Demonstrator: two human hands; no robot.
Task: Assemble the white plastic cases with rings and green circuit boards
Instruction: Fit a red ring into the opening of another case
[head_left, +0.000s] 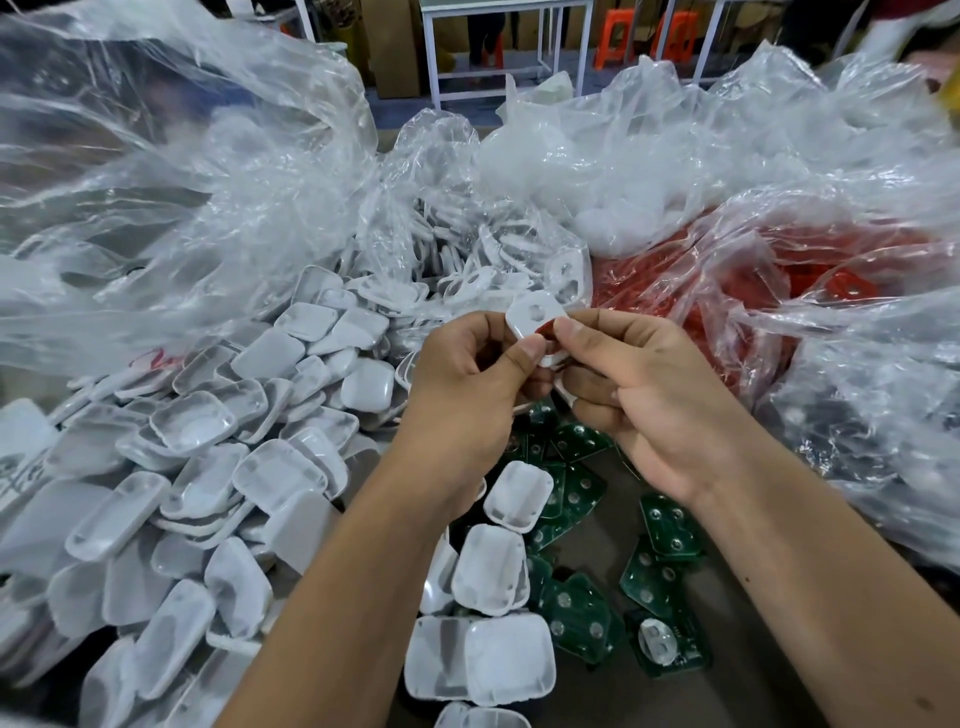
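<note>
In the head view, both forearms come up from the lower edge and meet in the middle, above the counter (737, 691). The left hand (467, 374) has its back turned to the camera, wrist a little bent, and its fingers (524, 353) are curled: the thumb and the forefinger pinch the lower left edge of one white case (532, 317). The right hand (644, 395) faces it with the thumb side up; its thumb and forefinger pinch the right edge of the same case, and the other fingers are loosely folded under it. So the case is held between both hands, tilted, with a round hole on its face. A red ring (545, 328) shows just under the case, between the two thumbs (how it is attached, I cannot tell).

Below the hands, green circuit boards (665, 530) lie scattered on the counter, some overlapping each other. To the left of the hands there is a big pile of white cases (208, 457), and a few more lie between the forearms. Behind the hands is a clear bag (467, 218) with white parts, and to the right of it a bag of red rings (727, 280).
</note>
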